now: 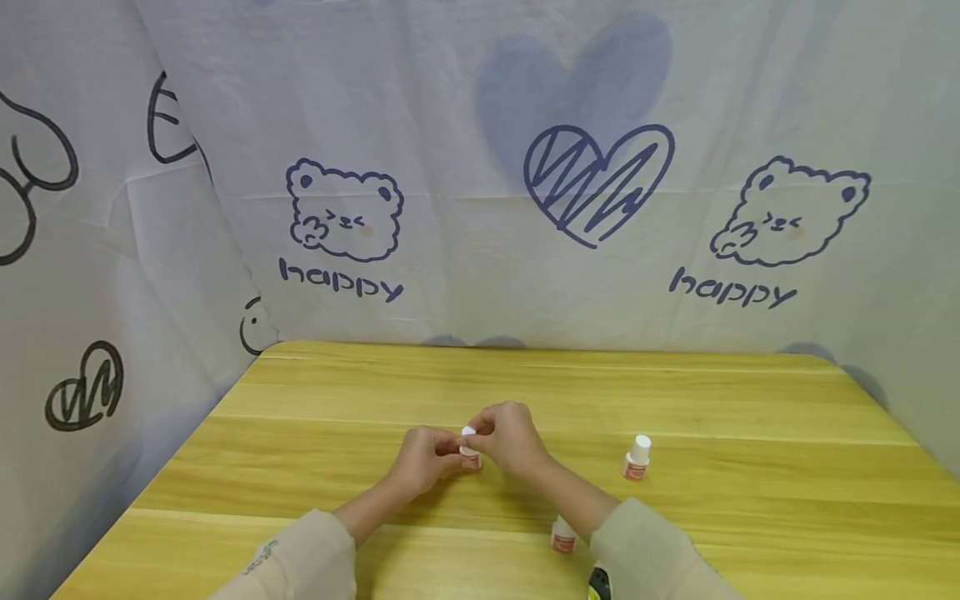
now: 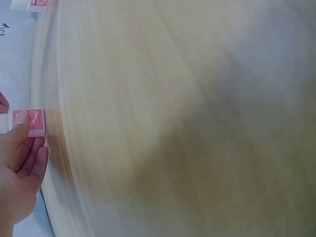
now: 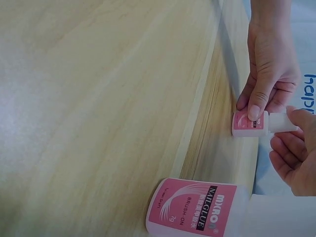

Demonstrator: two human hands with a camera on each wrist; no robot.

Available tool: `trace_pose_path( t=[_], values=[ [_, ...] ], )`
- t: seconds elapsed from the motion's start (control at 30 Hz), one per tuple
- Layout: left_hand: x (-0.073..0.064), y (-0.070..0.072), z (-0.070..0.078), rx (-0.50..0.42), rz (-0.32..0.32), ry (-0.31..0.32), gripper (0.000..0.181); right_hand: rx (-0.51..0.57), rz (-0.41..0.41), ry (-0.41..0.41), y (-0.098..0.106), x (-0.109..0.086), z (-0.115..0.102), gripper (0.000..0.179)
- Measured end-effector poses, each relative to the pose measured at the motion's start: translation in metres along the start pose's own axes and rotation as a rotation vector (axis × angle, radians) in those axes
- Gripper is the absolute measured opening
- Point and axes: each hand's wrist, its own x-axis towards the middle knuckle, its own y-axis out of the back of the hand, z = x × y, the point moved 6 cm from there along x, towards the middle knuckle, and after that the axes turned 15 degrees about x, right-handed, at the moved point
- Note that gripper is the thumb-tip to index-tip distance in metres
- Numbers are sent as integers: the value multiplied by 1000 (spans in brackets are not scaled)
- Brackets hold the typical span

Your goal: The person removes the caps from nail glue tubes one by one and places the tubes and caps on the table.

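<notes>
Pink-labelled, the bottle [image 3: 250, 130] is pinched by the curled left hand [image 1: 422, 461], its cap [image 3: 280, 123] by the curled right hand [image 1: 512, 439].

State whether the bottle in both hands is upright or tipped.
The bottle is upright: in the head view, its white cap sits above the pink label; the left hand holds it, the right hand pinches its cap.

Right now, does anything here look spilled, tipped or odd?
Nothing stands out. The bottle held by the left hand and right hand and the rightmost bottle are upright; the near bottle, partly behind the right sleeve, looks upright. No spill shows on the table.
</notes>
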Motion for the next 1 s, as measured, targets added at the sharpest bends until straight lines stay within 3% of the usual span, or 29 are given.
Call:
trace_pose_path(
  t=[0.43, 1.0],
  values=[
    [1, 2, 2, 9, 13, -32, 13, -21, -48, 12, -2, 1, -2, 7],
    [2, 2, 2, 22, -14, -24, 13, -45, -109, 10, -3, 3, -3, 6]
  ],
)
